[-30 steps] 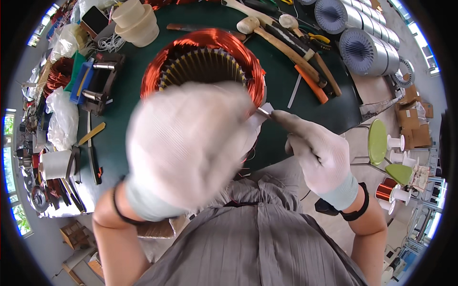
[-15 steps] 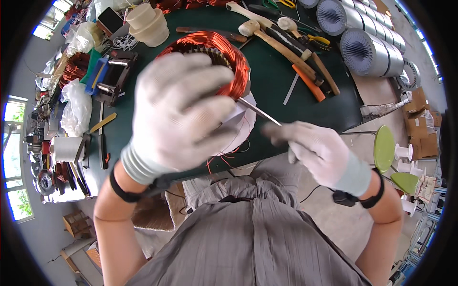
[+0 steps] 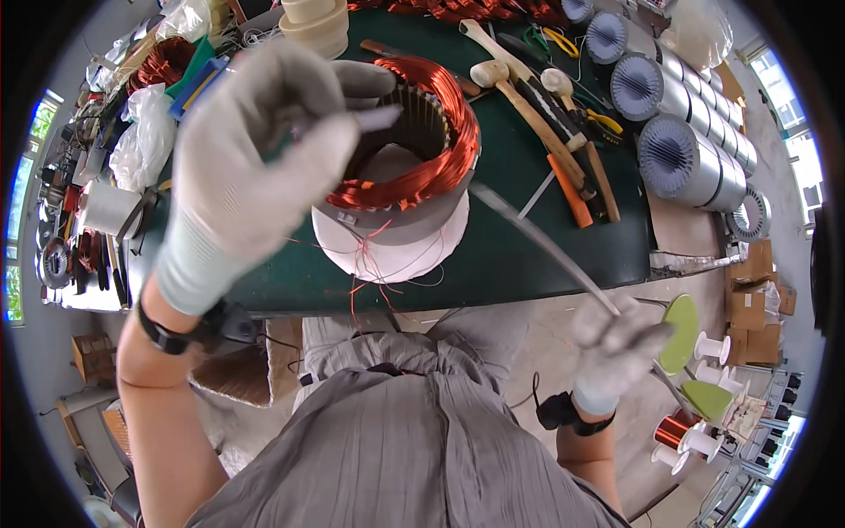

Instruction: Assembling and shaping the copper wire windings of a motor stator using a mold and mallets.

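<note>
A stator [image 3: 387,220] with orange-red copper windings [image 3: 440,180] stands on a round white pad [image 3: 414,261], thin red lead wires trailing from its near side. Over its left rim is my left hand [image 3: 238,167], gloved in white, with thumb and fingers curled round a small pale strip [image 3: 377,117]. That strip reaches over the stator's bore and is blurred. My right hand [image 3: 612,348], gloved too, grips a long thin metal rod [image 3: 550,246] off the table's front edge. The rod slants up and left, its far end close to the stator's right side.
Mallets [image 3: 528,110] and an orange-handled tool [image 3: 570,191] lie right of the stator, near pliers [image 3: 603,121]. Several silver stator cores [image 3: 678,163] line the right edge. At the left are a white spool [image 3: 110,209] and plastic bags [image 3: 145,141]. Cream cups [image 3: 315,31] stand behind.
My right hand has drawn back toward the lower right with the rod, away from the stator. My left hand has shifted left, uncovering the bore and showing the pale strip.
</note>
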`<state>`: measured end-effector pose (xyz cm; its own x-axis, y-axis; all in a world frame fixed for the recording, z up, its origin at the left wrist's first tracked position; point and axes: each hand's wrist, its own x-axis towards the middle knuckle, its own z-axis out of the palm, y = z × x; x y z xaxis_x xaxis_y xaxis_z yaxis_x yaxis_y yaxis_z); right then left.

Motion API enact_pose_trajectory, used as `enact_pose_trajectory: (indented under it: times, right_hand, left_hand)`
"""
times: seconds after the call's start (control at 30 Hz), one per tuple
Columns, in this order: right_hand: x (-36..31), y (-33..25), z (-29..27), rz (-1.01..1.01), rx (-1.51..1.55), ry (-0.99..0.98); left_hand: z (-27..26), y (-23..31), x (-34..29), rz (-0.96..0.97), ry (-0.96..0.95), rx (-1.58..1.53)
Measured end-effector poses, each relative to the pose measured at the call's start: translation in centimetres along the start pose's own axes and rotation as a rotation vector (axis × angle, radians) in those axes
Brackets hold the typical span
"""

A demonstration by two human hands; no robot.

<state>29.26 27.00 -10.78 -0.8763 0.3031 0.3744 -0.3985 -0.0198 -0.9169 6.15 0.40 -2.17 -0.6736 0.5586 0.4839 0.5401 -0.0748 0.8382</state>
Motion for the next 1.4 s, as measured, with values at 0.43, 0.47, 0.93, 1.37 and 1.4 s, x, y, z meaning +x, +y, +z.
enact_pose_trajectory:
  times: [0.43, 0.47, 0.93, 1.37, 1.4]
  right_hand:
    - [3.6, -0.5, -1.1, 0.060, 0.081, 0.118]
    - [3.9, -0.4, -1.0, 0.097, 0.124, 0.107]
    - [5.0, 3.8, 0.7, 0.417, 0.685, 0.281]
    - [4.2, 4.5, 0.1, 0.311, 0.637, 0.164]
    - [4.1, 4.3, 0.4, 0.303, 0.554, 0.202]
  left_hand:
    - [0.3, -0.7, 8.4, -0.215, -0.855, 0.740]
    - [0.3, -0.4, 8.1, -0.284, -0.865, 0.719]
    - [2.0, 1.6, 10.3, -0.747, -0.968, 0.562]
    - [3.3, 1.6, 8.2, -0.594, -0.777, 0.548]
    - [3.4, 1.6, 8.5, -0.677, -0.813, 0.543]
